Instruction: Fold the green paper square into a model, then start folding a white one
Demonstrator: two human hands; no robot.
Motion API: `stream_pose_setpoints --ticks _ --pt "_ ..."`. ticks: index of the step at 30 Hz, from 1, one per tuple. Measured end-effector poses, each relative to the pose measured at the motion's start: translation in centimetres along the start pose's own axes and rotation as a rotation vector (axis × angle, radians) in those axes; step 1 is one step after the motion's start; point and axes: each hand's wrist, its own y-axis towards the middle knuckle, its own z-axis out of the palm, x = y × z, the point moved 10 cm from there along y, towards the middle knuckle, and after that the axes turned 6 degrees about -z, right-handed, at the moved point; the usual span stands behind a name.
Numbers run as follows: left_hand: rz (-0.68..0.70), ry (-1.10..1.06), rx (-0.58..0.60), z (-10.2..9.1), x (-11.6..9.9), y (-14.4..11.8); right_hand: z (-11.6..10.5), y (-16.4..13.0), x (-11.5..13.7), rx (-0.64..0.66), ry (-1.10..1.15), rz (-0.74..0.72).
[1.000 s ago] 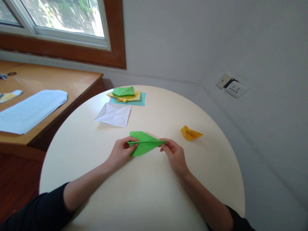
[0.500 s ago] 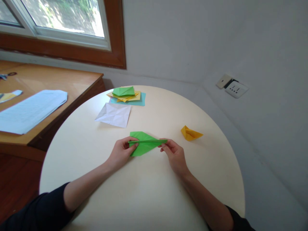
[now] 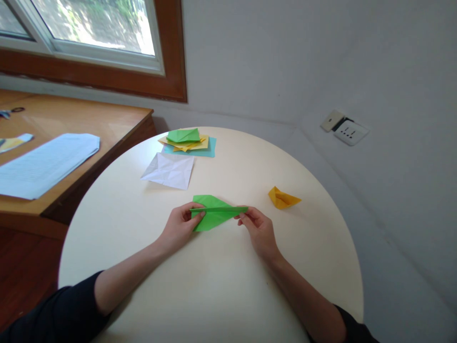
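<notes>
text: none legible | printed sheet (image 3: 43, 164) on desk: lines too small to read

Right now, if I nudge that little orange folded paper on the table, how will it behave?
The orange folded paper looks thin and very light, so it would probably slide easily on the smooth round table. Its raised folds suggest it may tip or spin. It likely crushes if pinched hard.

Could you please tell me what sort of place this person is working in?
Probably a room at home or a study: a round table by a window, a wooden desk with papers, and a wall socket.
</notes>
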Motion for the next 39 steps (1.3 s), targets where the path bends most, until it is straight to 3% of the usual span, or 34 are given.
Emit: stream_pose_setpoints --ticks 5,18,29,39 --pt "0.023 0.013 -0.015 -0.1 -0.4 -0.1 0.0 0.0 -0.1 -0.005 0.003 0.001" --pt "0.376 0.383 -0.242 -2.0 -3.9 -1.1 -0.3 0.0 -0.1 -0.020 -0.004 0.003" --pt "0.521 0.611 -0.306 -1.2 -5.4 -2.4 -0.1 0.1 -0.2 -0.006 -0.014 -0.015" --pt "0.668 0.823 -0.260 0.5 -6.0 -3.3 0.6 -0.3 -0.1 0.055 -0.040 -0.097"
